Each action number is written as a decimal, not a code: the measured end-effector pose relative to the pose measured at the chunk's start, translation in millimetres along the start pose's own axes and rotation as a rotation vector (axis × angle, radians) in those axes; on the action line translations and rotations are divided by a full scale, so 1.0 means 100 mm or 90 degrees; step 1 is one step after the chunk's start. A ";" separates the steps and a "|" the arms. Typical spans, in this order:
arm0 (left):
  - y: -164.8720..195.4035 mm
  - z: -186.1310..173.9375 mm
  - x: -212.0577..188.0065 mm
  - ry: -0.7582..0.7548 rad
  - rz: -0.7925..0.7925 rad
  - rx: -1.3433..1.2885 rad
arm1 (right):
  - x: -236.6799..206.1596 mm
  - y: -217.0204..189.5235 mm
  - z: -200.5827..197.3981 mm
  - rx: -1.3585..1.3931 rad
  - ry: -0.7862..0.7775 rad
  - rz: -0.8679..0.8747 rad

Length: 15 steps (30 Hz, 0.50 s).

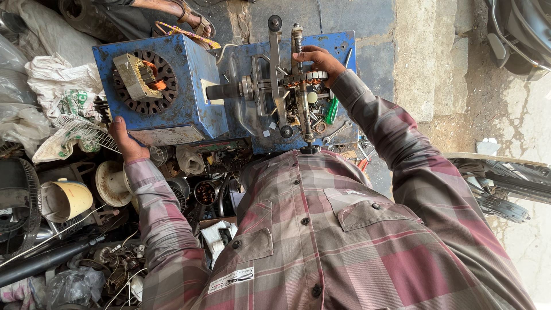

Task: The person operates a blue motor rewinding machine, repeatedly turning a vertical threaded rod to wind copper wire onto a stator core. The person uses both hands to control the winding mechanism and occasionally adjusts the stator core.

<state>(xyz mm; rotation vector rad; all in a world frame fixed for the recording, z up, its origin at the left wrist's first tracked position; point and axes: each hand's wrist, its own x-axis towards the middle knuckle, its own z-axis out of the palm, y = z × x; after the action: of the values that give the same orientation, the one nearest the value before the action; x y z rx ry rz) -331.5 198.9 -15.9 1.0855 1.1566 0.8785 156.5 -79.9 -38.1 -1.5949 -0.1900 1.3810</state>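
The person's right hand (318, 60) is closed around a toothed metal ring (314, 76) mounted on the upright threaded shaft (298, 69) of a blue winding machine (195, 109), fingers curled over the ring's top edge. The left hand (125, 140) rests against the lower corner of the machine's blue box, fingers loosely bent on its edge, gripping nothing that can be made out. A dark stator core (144, 80) with copper windings is fixed on the face of the box. Below the ring, the machine's blue tray (344, 49) holds a green-handled screwdriver (332, 111) and small loose parts. A cream plastic cup (64, 201) lies among scrap to the left, and another person's sandalled foot (192, 17) shows above the machine.
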 end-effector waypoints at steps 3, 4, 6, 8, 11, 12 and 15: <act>-0.01 0.00 0.00 0.011 0.001 -0.012 | 0.00 0.00 0.00 -0.021 0.011 0.002; -0.01 0.00 0.00 0.019 -0.001 -0.005 | 0.01 0.00 0.00 -0.015 0.009 -0.001; -0.02 0.00 -0.01 0.033 -0.006 0.007 | 0.00 0.00 0.00 -0.003 0.006 -0.006; -0.03 -0.01 -0.01 0.031 -0.005 0.008 | 0.00 0.00 0.00 -0.003 0.005 -0.005; -0.04 -0.01 0.00 0.037 -0.008 0.005 | -0.01 0.00 0.00 -0.002 0.005 -0.004; -0.04 -0.01 0.00 0.042 -0.007 0.003 | -0.01 0.00 0.00 -0.001 0.003 -0.006; -0.04 -0.01 0.00 0.043 -0.007 0.006 | 0.00 0.00 0.00 -0.003 0.009 0.003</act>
<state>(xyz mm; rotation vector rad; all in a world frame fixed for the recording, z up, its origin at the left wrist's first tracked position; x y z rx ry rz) -332.8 198.2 -20.1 1.0637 1.2228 0.9083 156.5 -80.0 -37.5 -1.6108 -0.1810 1.3734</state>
